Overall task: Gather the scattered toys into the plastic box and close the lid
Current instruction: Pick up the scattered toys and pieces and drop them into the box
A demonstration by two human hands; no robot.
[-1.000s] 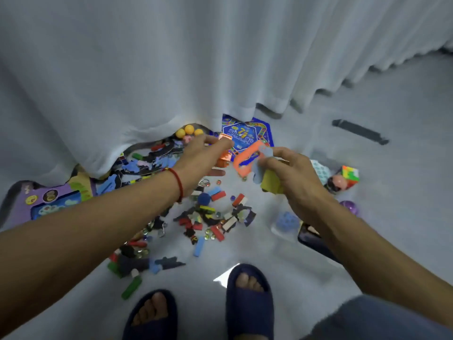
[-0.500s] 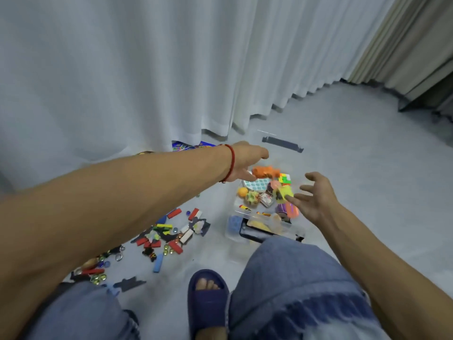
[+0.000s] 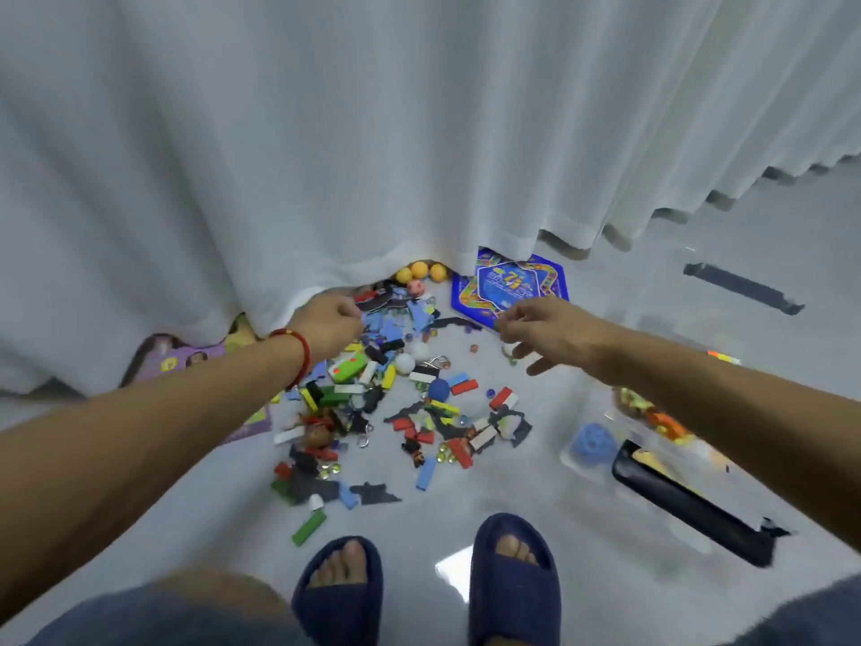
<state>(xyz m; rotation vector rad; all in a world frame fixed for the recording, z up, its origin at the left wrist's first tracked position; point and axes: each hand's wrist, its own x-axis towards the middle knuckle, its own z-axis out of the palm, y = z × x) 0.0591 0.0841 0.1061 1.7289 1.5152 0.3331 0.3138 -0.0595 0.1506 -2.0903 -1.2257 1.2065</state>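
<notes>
L hand [image 3: 328,326] fingers curled in toys [image 3: 396,394] | R hand [image 3: 545,333] fingers loose, above toys, nothing held

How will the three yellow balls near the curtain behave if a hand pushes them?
The yellow balls look round and smooth, so they would probably roll away, perhaps under the curtain hem just behind them. They seem small and probably light. The bare floor would hardly slow them.

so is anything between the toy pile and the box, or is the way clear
Nothing visible blocks it. The toy pile lies on bare floor, and the box stands open to its right with no lid on top. Only the right forearm crosses above the box.
</notes>
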